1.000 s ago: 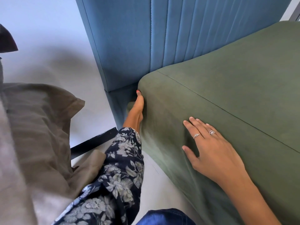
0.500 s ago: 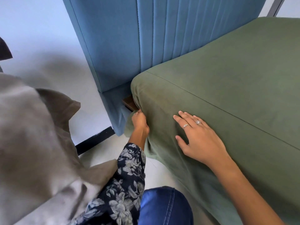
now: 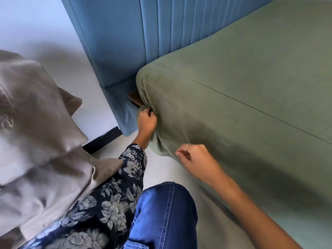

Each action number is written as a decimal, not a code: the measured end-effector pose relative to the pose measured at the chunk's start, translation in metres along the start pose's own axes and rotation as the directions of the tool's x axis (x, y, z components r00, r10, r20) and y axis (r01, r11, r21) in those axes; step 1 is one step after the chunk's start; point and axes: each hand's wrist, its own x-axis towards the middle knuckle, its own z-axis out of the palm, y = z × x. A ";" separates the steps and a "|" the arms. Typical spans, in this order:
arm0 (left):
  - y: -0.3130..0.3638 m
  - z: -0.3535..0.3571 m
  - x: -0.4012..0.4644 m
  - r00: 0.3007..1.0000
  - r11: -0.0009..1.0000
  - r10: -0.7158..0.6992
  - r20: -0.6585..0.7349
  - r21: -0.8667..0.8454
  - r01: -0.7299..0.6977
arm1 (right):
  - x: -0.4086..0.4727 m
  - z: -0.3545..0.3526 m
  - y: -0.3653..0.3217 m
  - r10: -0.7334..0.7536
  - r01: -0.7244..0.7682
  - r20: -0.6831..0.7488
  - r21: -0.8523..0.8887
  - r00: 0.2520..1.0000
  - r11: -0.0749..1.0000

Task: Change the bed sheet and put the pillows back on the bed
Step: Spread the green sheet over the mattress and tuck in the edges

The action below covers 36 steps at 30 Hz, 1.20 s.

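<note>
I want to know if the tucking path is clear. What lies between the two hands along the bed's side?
Only draped green sheet lies between the left hand and right hand, as the head view shows.
</note>
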 end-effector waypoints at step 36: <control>0.049 0.002 -0.022 0.835 0.393 -0.432 0.340 -0.763 0.514 | 0.051 0.084 0.000 -0.120 -0.004 -0.294 -0.388 0.948 0.922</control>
